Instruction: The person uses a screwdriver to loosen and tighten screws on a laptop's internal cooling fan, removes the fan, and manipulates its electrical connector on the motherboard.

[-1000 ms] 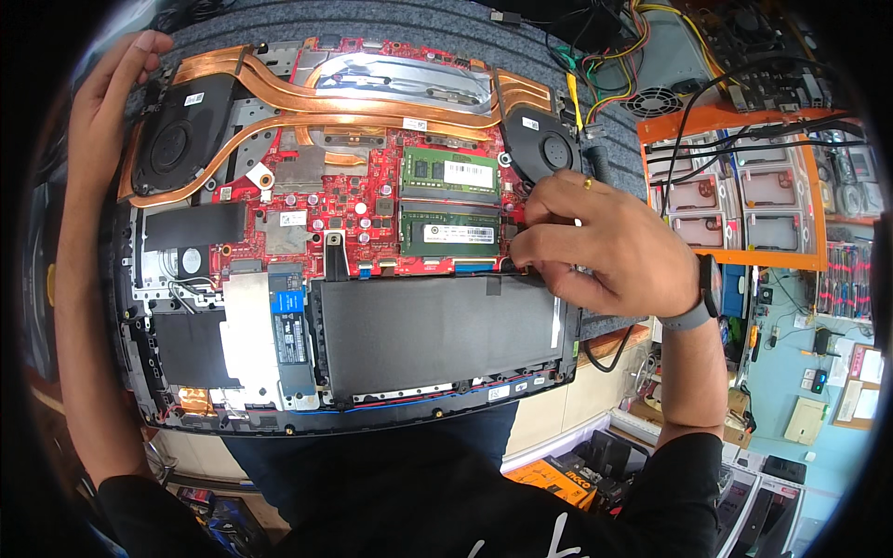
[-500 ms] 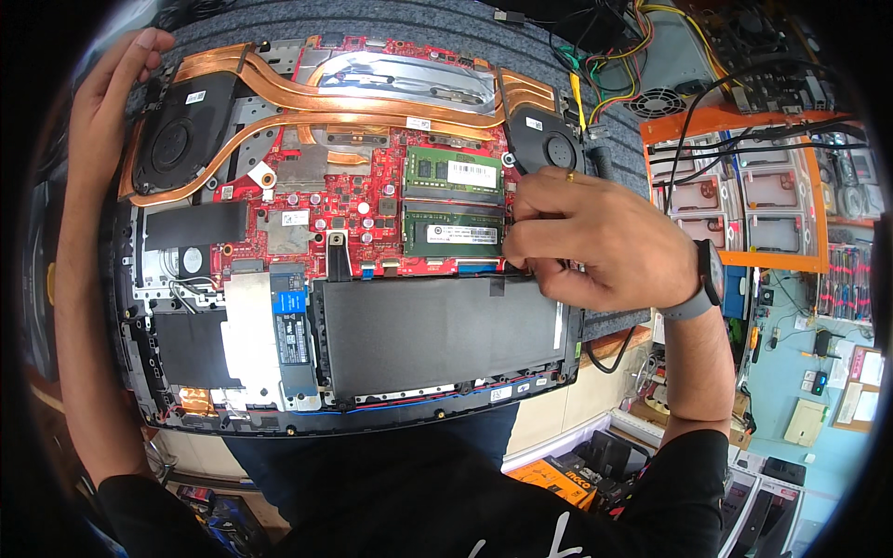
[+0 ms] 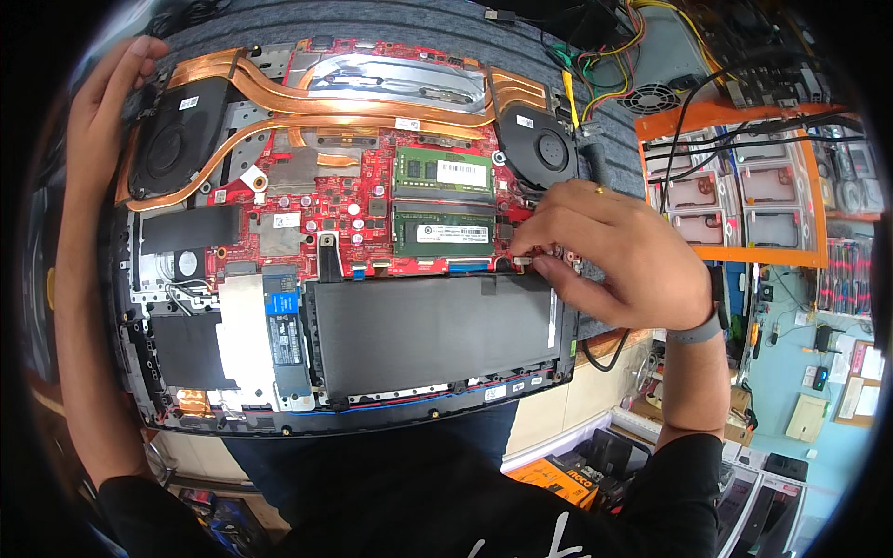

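Lying lengthwise left-to-right: opened laptop (image 3: 349,249), fans (image 3: 170,139) at far edge.

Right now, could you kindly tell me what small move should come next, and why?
Perhaps lift the right hand slightly to see the spot before pressing or pulling: its fingertips are at the red board's right side, near the large black pack's upper right corner, and the hand hides part of that area.
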`<state>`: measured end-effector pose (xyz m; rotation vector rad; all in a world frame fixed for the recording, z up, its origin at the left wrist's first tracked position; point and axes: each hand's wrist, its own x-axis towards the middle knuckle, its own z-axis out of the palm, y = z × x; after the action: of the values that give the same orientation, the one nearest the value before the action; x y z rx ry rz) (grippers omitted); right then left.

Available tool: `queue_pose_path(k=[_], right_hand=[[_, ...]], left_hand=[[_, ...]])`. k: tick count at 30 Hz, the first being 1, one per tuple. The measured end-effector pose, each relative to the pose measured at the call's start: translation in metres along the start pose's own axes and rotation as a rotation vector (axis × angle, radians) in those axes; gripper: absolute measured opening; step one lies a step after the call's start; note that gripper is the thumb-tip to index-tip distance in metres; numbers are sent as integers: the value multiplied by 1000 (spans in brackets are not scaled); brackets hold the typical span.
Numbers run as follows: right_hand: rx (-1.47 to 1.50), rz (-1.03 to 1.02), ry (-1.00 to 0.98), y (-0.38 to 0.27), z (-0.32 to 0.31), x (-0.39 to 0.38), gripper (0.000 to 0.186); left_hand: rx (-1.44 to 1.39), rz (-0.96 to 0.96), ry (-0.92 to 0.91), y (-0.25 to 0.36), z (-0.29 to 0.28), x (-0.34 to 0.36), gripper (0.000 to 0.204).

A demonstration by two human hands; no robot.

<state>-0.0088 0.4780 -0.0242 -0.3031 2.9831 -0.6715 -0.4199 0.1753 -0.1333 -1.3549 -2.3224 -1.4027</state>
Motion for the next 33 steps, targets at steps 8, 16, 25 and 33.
queue_pose_path(k=[8,16,25,33], right_hand=[[-50,39,-80,-4,1,4,18],[-2,103,-117,-6,1,13,19],[-140,69,-1,-16,-2,-11,29],[-108,126,33,-26,4,-11,31]], left_hand=[[-13,-21,-14,-2,-2,0,37],[-47,1,-4,2,0,-1,38],[-32,-11,-1,7,4,-2,37],[-3,-12,-37,-1,-3,-1,38]])
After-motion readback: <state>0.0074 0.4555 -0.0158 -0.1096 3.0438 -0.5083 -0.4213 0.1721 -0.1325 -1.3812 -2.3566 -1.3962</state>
